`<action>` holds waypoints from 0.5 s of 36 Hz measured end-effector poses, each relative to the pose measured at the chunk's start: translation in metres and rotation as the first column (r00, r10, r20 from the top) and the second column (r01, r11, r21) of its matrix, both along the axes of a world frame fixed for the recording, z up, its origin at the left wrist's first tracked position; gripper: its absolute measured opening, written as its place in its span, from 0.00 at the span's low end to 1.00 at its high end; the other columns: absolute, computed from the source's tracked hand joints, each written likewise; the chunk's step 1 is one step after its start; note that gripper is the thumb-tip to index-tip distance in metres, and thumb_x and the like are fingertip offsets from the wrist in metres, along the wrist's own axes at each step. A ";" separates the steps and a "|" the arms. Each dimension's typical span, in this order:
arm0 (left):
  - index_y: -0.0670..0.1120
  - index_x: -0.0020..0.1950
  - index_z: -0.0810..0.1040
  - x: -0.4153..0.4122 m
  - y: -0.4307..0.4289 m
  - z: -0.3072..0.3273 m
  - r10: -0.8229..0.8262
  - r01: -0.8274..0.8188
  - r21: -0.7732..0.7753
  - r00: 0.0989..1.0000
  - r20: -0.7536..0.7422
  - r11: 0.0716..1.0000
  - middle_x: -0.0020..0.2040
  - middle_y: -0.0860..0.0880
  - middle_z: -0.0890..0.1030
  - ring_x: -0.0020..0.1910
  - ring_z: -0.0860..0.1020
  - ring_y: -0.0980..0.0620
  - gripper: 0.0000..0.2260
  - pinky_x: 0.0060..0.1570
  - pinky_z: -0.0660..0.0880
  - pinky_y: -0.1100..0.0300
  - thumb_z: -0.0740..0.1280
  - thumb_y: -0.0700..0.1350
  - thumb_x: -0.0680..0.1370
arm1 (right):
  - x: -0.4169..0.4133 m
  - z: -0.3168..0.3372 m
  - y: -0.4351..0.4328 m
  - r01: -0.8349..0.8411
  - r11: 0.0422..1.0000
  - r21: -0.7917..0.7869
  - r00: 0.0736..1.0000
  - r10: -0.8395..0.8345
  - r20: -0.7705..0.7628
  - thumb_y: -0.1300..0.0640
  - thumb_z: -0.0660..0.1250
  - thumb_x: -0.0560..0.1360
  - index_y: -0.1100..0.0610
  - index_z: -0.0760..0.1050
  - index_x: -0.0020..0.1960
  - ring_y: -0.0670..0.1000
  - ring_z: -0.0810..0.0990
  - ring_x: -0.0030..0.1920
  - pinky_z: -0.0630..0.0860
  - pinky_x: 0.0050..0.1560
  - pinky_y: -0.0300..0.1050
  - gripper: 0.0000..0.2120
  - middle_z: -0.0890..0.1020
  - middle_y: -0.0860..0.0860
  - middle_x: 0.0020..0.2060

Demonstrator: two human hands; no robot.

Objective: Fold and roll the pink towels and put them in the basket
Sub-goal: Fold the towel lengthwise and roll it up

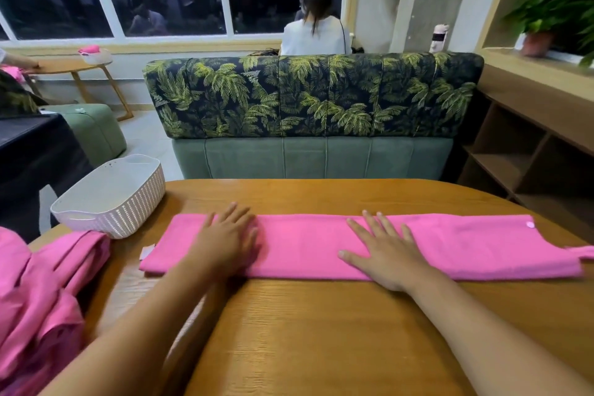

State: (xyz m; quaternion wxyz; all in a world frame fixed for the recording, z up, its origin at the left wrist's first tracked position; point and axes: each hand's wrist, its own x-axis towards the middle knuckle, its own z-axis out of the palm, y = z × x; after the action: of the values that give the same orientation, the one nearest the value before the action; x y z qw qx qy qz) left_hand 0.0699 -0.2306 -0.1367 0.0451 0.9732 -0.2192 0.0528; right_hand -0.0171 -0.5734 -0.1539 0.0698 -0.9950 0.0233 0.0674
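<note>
Here the pink towel (pixel 302 244) lies folded into a long narrow strip across the wooden table (pixel 321 331), running left to right. Both hands rest flat on it with fingers spread, gripping nothing: the left hand (pixel 229 236) presses near the strip's left end, the right hand (pixel 384 251) near its middle. The step in hand looks like smoothing the fold before rolling. To do it well, sweep the palms outward toward each end to push out wrinkles, keep the long edges lined up, then begin a tight roll from one short end with even pressure so it does not cone. The white basket (pixel 112 199) sits at the table's far left corner, no towel showing in it, and a heap of more pink towels (pixel 48 292) lies at the near left. A small white tag (pixel 147 252) sticks out at the strip's left end and a pale round mark (pixel 529 224) shows near its right end, but nothing on either can be read.
</note>
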 end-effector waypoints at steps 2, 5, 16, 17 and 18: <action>0.56 0.82 0.61 -0.021 -0.048 0.003 -0.160 0.162 0.010 0.980 -0.120 0.987 0.84 0.56 0.57 0.83 0.51 0.54 0.39 0.81 0.50 0.44 0.39 0.70 0.75 | -0.001 0.002 0.001 0.006 1.000 0.011 1.000 -0.006 -0.008 0.16 0.41 0.70 0.34 0.38 0.83 0.51 0.36 0.83 0.38 0.80 0.65 0.46 0.38 0.44 0.83; 0.62 0.84 0.52 -0.036 -0.096 -0.003 -0.267 0.279 0.029 0.939 -0.217 0.960 0.84 0.58 0.49 0.83 0.45 0.54 0.32 0.81 0.44 0.43 0.45 0.71 0.81 | -0.001 0.004 0.001 0.001 1.000 0.017 1.000 -0.001 -0.015 0.17 0.43 0.71 0.35 0.39 0.83 0.52 0.37 0.83 0.38 0.80 0.66 0.45 0.38 0.44 0.84; 0.75 0.78 0.37 -0.030 -0.105 -0.019 -0.219 0.245 0.069 0.939 -0.266 0.967 0.82 0.60 0.34 0.81 0.32 0.52 0.35 0.80 0.36 0.41 0.38 0.81 0.71 | -0.045 0.009 -0.115 0.060 0.998 0.032 0.998 -0.059 -0.027 0.15 0.42 0.70 0.30 0.40 0.81 0.51 0.36 0.83 0.39 0.82 0.61 0.44 0.37 0.41 0.83; 0.75 0.77 0.37 -0.030 -0.105 -0.019 -0.216 0.240 0.062 0.941 -0.260 0.969 0.82 0.60 0.34 0.81 0.32 0.52 0.34 0.80 0.36 0.42 0.39 0.81 0.72 | -0.052 0.010 -0.136 0.094 0.995 0.022 0.995 -0.093 -0.031 0.14 0.41 0.69 0.30 0.40 0.81 0.51 0.36 0.83 0.39 0.82 0.61 0.45 0.37 0.41 0.83; 0.76 0.77 0.37 -0.029 -0.105 -0.021 -0.216 0.237 0.055 0.943 -0.254 0.970 0.82 0.60 0.34 0.81 0.32 0.52 0.34 0.80 0.36 0.42 0.39 0.81 0.72 | -0.059 0.012 -0.159 0.131 0.991 0.010 0.991 -0.131 -0.033 0.14 0.39 0.69 0.31 0.40 0.82 0.50 0.37 0.83 0.40 0.82 0.61 0.45 0.38 0.41 0.83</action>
State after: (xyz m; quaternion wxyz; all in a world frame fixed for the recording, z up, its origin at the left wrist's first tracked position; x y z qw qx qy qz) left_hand 0.0406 -0.3352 -0.1572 0.0363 0.9414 -0.3246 -0.0834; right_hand -0.0757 -0.7322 -0.1423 0.0798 -0.9897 0.0892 0.0789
